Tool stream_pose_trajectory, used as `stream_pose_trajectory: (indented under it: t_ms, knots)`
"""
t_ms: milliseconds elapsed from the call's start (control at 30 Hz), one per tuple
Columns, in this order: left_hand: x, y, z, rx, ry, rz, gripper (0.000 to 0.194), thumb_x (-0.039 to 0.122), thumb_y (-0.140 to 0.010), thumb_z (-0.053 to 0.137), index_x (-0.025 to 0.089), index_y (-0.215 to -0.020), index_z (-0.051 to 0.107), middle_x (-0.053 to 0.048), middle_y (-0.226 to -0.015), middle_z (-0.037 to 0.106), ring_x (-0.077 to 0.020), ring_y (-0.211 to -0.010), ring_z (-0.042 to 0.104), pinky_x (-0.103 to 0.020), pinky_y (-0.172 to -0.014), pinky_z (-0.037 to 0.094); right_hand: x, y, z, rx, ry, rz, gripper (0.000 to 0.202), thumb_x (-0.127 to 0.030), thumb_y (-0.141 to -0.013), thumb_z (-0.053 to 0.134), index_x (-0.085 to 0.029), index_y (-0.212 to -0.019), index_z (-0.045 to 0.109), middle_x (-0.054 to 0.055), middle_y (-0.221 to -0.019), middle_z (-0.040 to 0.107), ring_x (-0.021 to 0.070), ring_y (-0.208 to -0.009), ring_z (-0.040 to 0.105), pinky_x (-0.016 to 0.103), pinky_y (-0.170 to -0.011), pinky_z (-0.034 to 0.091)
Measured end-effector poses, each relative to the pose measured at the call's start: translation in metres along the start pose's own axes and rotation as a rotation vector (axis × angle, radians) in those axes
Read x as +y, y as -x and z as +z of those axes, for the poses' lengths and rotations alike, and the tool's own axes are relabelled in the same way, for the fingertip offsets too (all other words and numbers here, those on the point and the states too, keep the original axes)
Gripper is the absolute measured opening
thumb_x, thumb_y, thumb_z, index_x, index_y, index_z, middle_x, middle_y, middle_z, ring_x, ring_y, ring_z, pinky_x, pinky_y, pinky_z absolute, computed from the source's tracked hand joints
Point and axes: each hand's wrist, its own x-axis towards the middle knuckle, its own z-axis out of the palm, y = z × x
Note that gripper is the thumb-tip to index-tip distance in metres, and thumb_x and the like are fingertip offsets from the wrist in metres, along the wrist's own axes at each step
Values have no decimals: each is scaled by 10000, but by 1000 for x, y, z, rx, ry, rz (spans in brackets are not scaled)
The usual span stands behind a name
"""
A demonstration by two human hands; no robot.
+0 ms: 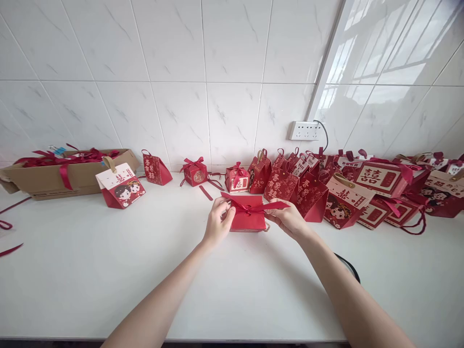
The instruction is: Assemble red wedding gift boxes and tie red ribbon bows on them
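Observation:
In the middle of the white table stands a red gift box [248, 221] with a red ribbon [250, 209] crossed in a knot over its top. At the box's left side my left hand [219, 220] is closed, its thumb and fingers pinching the ribbon's left part. On the other side my right hand [290, 220] pinches the ribbon's right end, whose tip sticks out past the fingers. The ribbon stretches between both hands. Parts of the fingers are hidden behind the box and ribbon.
A cardboard box [87, 179] of red ribbons stands at the left. Several finished-looking red gift boxes [311, 198] crowd the right; a few, like the couple-printed box [123, 186], stand left. Ribbon scraps [205, 193] lie about. A power strip [308, 130] is on the tiled wall.

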Motion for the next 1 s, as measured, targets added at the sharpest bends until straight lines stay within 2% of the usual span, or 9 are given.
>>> stream_pose_trajectory:
  t_ms: [100, 400, 567, 767, 1000]
  knots:
    - [-1, -1, -1, -10, -8, 20, 275, 302, -798, 455, 188, -572, 346, -44, -875, 483, -140, -737, 504, -222, -535, 425, -1, 1, -2, -16, -4, 9, 420, -313, -416, 846, -177, -540, 469, -72, -536, 456, 117, -635, 563, 401, -869, 471]
    - [-5, -4, -5, -83, 31, 39, 279, 295, -801, 453, 184, -576, 331, -26, -817, 431, -134, -730, 450, -222, -556, 350, 1, 0, -5, -46, -69, 64, 438, -260, -416, 851, -182, -556, 443, -80, -546, 458, 91, -640, 553, 353, -886, 469]
    - [-5, -5, -7, -101, 32, 32, 282, 305, -789, 467, 188, -564, 343, -21, -794, 418, -132, -690, 429, -224, -516, 335, 1, -1, -7, -53, -91, 99, 451, -269, -476, 849, -182, -599, 424, -54, -609, 547, 74, -603, 556, 264, -719, 494]
    - [-7, -6, -11, -140, 34, 39, 287, 290, -795, 468, 183, -566, 332, -5, -764, 363, -109, -618, 380, -226, -509, 334, 4, -3, -9, -34, -129, 123, 489, -247, -491, 856, -181, -583, 380, -52, -591, 519, 71, -558, 532, 206, -552, 440]
    - [-10, -7, -15, -176, 13, -7, 303, 297, -792, 487, 172, -552, 350, -9, -777, 360, -116, -639, 429, -221, -487, 344, -1, -1, -7, -35, -137, 159, 533, -244, -463, 868, -185, -578, 351, -57, -604, 518, 71, -591, 549, 206, -627, 472]
